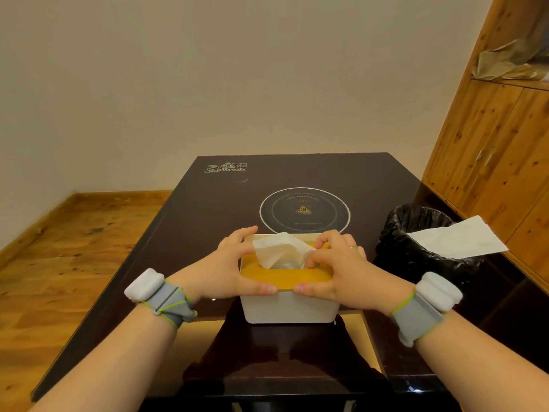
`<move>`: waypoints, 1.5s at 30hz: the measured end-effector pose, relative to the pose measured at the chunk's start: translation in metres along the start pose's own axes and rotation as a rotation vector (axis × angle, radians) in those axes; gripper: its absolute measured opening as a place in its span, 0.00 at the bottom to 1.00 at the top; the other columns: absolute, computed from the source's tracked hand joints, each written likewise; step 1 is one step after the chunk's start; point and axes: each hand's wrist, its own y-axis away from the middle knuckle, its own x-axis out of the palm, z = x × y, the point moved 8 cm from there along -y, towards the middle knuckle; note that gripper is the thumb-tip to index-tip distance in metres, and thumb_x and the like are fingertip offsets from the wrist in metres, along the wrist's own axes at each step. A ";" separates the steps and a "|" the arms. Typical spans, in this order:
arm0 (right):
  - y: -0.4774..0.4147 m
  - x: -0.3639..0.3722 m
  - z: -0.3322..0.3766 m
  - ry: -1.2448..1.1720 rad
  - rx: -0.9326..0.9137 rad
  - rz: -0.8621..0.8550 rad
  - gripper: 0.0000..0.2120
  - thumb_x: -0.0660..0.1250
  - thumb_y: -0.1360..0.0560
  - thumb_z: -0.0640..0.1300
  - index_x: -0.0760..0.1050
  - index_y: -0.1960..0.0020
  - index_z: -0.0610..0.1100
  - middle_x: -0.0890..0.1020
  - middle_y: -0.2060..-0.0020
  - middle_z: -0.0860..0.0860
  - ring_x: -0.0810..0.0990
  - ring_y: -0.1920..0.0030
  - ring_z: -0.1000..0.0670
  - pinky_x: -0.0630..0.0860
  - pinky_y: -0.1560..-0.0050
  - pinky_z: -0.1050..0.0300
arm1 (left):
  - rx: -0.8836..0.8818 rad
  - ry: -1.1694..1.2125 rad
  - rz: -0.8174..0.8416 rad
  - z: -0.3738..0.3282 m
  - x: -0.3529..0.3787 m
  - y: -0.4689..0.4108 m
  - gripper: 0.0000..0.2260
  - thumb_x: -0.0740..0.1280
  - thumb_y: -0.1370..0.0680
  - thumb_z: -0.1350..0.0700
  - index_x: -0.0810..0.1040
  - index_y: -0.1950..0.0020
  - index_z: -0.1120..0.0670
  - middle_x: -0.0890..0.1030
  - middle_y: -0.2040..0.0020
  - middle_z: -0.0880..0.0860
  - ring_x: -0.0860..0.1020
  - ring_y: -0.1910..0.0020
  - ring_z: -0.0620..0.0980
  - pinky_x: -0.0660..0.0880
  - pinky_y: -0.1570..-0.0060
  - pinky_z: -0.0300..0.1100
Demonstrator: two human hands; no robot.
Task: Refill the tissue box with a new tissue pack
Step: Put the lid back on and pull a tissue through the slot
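A white tissue box with a yellow lid stands on the dark table, near its front middle. A white tissue sticks up out of the lid's slot. My left hand clasps the box's left side, thumb pressed on the lid's front edge and fingers on the far rim. My right hand holds the right side the same way, with its fingers touching the tissue at the slot. Both wrists wear grey bands with white pods.
A round induction hob is set in the table behind the box. To the right stands a bin with a black liner and a white sheet lying across its rim. Wooden cabinets line the right wall.
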 end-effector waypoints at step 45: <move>-0.019 -0.011 -0.024 -0.133 0.237 -0.285 0.13 0.59 0.26 0.66 0.74 0.51 0.59 0.68 0.38 0.58 0.57 0.30 0.50 0.52 0.35 0.50 | -0.073 0.079 0.081 0.015 0.018 -0.016 0.41 0.72 0.32 0.37 0.54 0.24 0.36 0.39 0.22 0.39 0.44 0.22 0.48 0.52 0.24 0.53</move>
